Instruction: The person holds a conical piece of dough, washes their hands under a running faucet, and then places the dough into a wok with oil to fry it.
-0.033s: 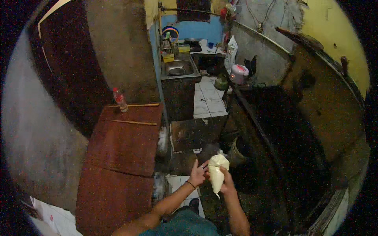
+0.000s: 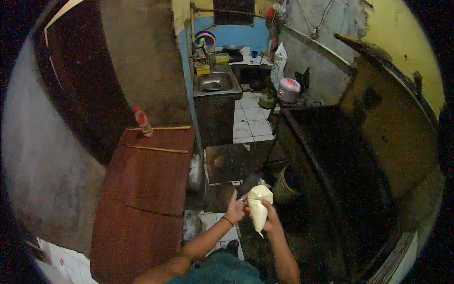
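Observation:
A piping bag (image 2: 258, 208) full of a pale yellow mass is in front of me, its thin tip pointing down and its gathered top upward. My right hand (image 2: 270, 220) is closed around its right side, with the thumb lying across the front. Just left of the bag is my left hand (image 2: 236, 208), thumb raised and apart from the fingers, a ring on one finger and a dark band at the wrist. The left fingertips reach the bag's left edge; whether they press on it I cannot make out.
To my left stands a reddish-brown table (image 2: 146, 175) with a plastic bottle (image 2: 143, 122) and wooden sticks (image 2: 158, 149). A dark trough-like counter (image 2: 326, 156) runs along the right. Ahead are a bucket (image 2: 286, 184), a sink (image 2: 220, 83), a rice cooker (image 2: 288, 90) and white floor tiles (image 2: 246, 116).
The view has shifted very slightly. My left fingers are a little closer to the bag's edge, while my right hand keeps the same hold on it.

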Available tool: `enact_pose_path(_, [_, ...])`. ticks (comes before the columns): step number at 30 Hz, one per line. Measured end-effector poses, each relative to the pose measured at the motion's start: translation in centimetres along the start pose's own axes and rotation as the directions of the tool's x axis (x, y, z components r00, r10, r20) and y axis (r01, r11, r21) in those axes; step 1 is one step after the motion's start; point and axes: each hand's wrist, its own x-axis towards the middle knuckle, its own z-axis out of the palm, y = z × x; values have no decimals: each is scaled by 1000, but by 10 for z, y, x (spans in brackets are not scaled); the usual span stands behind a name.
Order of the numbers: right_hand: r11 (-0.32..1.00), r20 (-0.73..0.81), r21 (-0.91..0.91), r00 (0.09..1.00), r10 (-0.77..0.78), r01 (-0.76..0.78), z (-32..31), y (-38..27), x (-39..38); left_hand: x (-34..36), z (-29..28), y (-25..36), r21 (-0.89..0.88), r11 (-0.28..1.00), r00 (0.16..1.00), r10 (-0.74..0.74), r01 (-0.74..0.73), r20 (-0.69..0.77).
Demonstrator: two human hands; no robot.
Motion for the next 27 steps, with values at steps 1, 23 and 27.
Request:
enact_pose_path(1, [999,-23,7,999,47,-47,-4,-7,20,12,-6,15,9,1000,1000,-14,14,-15])
enact_pose_path(23, [519,-158,-802,943,293,-295,40,-294,632,420,17,463,95,822,806,570,-562,-160])
enact_pose_path(27, [392,11,-902,897,442,-182,77,-329,744,472,8,564,54,778,769,627,-626,-124])
